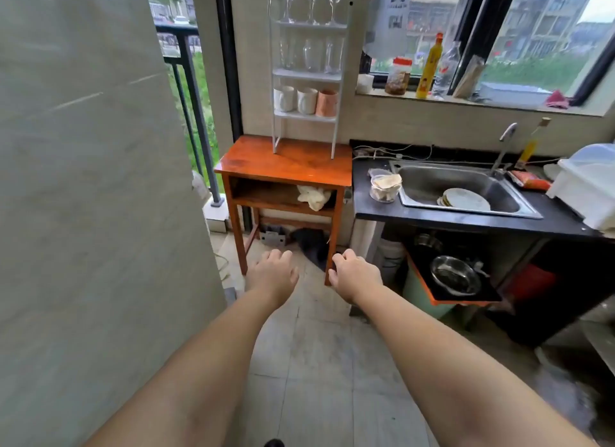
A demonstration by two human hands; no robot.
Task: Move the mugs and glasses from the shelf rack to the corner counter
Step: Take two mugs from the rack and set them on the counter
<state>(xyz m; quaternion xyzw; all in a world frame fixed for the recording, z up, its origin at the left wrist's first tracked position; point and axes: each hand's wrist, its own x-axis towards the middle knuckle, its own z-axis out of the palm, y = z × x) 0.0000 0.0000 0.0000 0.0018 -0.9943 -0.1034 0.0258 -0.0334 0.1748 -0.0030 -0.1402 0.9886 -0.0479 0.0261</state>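
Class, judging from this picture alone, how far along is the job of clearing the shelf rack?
Done: nothing visible; the white rack holds three mugs on its lowest shelf, with glasses and stemmed glasses above. In hand: nothing; left hand and right hand are empty. Left: everything.

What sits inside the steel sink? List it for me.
Inside the stainless steel sink lies a small stack of round pale plates near the front wall. The rest of the basin looks bare. Whatever lies under the plates is covered, and the plate count is unclear.
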